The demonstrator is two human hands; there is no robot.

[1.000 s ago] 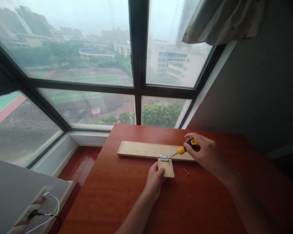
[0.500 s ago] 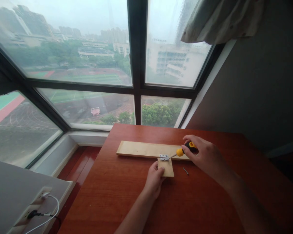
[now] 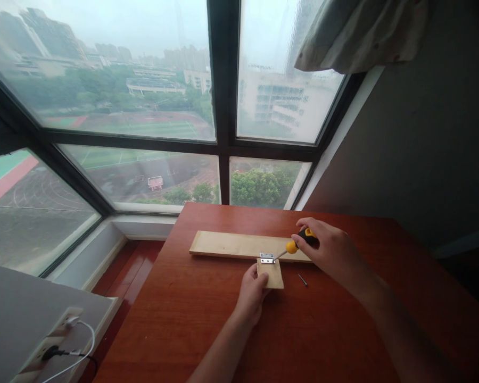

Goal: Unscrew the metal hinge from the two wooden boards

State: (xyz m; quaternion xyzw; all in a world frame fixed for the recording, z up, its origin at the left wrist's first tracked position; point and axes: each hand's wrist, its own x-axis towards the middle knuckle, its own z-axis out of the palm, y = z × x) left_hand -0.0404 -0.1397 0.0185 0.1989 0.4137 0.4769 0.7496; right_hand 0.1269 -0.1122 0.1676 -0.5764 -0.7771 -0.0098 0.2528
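My left hand (image 3: 253, 292) grips a small wooden piece (image 3: 272, 275) by its left side, thumb on top. A silver hinge (image 3: 267, 258) lies across the far edge of this piece, next to the long wooden board (image 3: 227, 244). In my right hand (image 3: 331, 244) is a screwdriver (image 3: 292, 247) with a yellow and black handle, fingers closed round it. It slants down to the left, its tip at the right end of the hinge. Whether a screw sits under the tip is too small to tell. A loose screw (image 3: 303, 280) rests to the right of the small piece.
The reddish-brown table (image 3: 175, 319) carries all of this. Behind it stand windows with dark frames (image 3: 223, 106). A curtain (image 3: 363, 37) hangs at the upper right. At the lower left, cables are plugged into wall sockets (image 3: 43, 351).
My right hand and the screwdriver handle have shifted slightly up and to the left, with the tip still at the hinge. The left hand and wooden piece look nearly the same.
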